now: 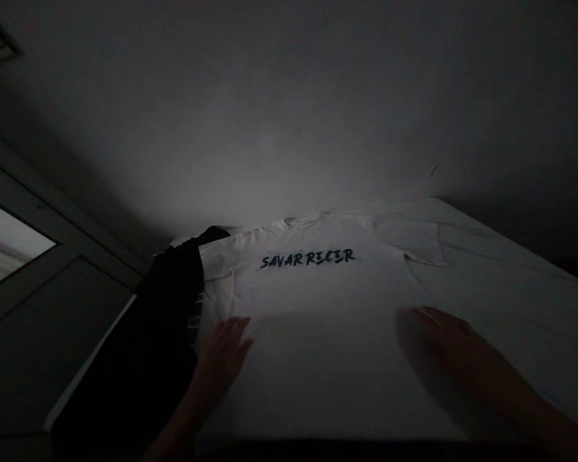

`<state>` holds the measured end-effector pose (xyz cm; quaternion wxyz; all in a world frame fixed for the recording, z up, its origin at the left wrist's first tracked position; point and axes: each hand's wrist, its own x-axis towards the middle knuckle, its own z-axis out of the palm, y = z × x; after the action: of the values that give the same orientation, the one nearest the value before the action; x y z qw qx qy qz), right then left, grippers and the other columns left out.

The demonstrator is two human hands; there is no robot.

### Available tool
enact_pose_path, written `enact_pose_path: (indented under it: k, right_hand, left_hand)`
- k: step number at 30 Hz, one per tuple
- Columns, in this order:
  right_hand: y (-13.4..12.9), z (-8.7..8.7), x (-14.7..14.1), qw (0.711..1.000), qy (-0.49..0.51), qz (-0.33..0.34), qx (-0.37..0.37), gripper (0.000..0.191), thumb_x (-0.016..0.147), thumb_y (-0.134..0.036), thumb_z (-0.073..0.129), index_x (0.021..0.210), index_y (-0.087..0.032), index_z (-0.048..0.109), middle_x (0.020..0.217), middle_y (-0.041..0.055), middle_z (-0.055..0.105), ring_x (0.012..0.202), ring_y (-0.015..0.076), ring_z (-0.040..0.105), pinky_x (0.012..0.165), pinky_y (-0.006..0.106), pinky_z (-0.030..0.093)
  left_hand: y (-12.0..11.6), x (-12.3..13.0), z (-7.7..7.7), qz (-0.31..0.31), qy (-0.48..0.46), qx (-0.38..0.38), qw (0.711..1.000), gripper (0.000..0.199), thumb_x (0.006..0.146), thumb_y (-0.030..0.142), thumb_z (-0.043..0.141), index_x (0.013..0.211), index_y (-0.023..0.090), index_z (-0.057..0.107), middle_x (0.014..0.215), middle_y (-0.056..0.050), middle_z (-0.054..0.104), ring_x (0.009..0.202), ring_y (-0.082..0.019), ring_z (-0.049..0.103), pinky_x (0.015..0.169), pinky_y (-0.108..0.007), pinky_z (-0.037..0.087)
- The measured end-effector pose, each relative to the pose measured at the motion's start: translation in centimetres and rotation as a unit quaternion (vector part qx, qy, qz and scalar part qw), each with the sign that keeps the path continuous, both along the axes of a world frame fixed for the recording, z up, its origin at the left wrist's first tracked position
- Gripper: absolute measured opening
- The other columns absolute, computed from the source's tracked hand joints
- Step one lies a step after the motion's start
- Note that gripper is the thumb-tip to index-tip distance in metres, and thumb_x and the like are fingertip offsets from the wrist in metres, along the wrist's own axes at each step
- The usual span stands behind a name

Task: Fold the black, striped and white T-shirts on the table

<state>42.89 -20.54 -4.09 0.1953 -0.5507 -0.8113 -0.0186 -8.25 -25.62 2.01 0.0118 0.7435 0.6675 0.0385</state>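
A white T-shirt [318, 308] with dark lettering across its chest lies spread out, collar toward the wall and both sleeves out to the sides. My left hand [224, 350] is at the shirt's left side, fingers apart and holding nothing. At the right side of the shirt, my right hand [438, 330] reaches in with its fingers stretched out; it looks empty, though the dim light blurs it. Whether either hand touches the cloth I cannot tell. The hem is lost in shadow at the bottom.
The shirt lies on a bed or table with a pale sheet [501, 289]. Dark clothing [158, 327] is heaped along the left edge. A grey wall [289, 115] rises behind, and a panelled door [38, 314] stands at the left. The room is very dim.
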Motion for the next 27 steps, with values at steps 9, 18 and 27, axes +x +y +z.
enact_pose_path:
  k: [9,18,27]
  right_hand:
    - [16.1,2.8,-14.9,0.978,-0.042,0.178,-0.105,0.058,0.101,-0.053,0.031,0.152,-0.027,0.038,0.16,0.0061,0.033,0.148,0.0249,0.027,0.121,0.05,0.021]
    - [29.5,3.7,-14.3,0.983,-0.084,-0.009,-0.163,0.059,0.099,-0.054,0.029,0.155,-0.033,0.028,0.164,0.0041,0.02,0.15,0.0307,0.019,0.117,0.063,0.014]
    - [34.8,3.2,-13.8,0.986,-0.082,-0.036,-0.139,0.059,0.099,-0.052,0.028,0.155,-0.032,0.031,0.164,0.0042,0.024,0.15,0.028,0.02,0.118,0.059,0.015]
  left_hand:
    - [19.9,8.1,-1.6,-0.107,0.013,-0.024,0.994,0.055,0.102,0.043,0.033,0.155,0.027,0.03,0.163,-0.007,0.024,0.151,-0.027,0.021,0.12,-0.053,0.021]
    - [30.2,7.4,-1.3,0.007,0.025,-0.013,1.0,0.057,0.101,0.052,0.029,0.155,0.037,0.025,0.165,0.0,0.019,0.151,-0.033,0.017,0.115,-0.067,0.018]
    - [35.8,6.5,-2.3,-0.01,0.028,0.018,0.999,0.058,0.101,0.05,0.03,0.156,0.036,0.021,0.164,-0.001,0.022,0.15,-0.03,0.021,0.116,-0.065,0.018]
